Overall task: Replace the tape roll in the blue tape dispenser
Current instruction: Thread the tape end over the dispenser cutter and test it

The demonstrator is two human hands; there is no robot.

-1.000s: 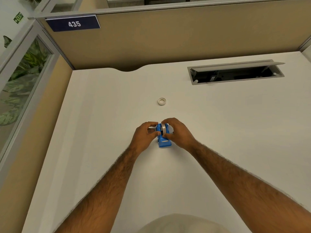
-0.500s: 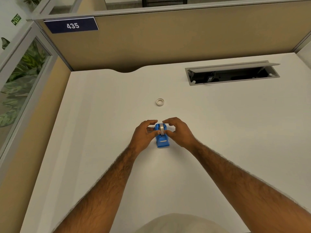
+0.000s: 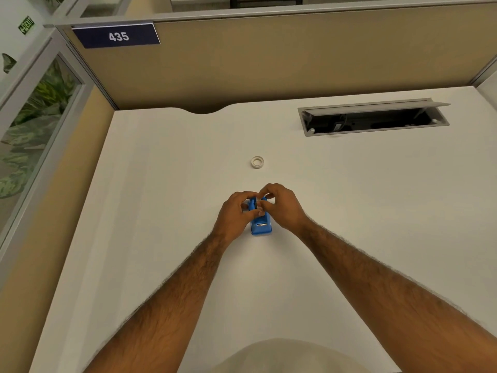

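**Blue dispenser held between both hands on the white desk**

A blue tape dispenser (image 3: 260, 224) is seen standing on the white desk (image 3: 161, 211), near its middle, with its cutter end turned toward the person. The left hand (image 3: 233, 216) is closed around the dispenser's left side, the thumb laid across its top. The right hand (image 3: 282, 208) is curled over the far end, its fingertips pinched together at the roll slot; what is gripped there is hidden by the fingers. A small white tape roll (image 3: 257, 162) is found lying flat on the desk, beyond the hands and apart from them. An open cable tray (image 3: 373, 119) is set into the desk at the far right.
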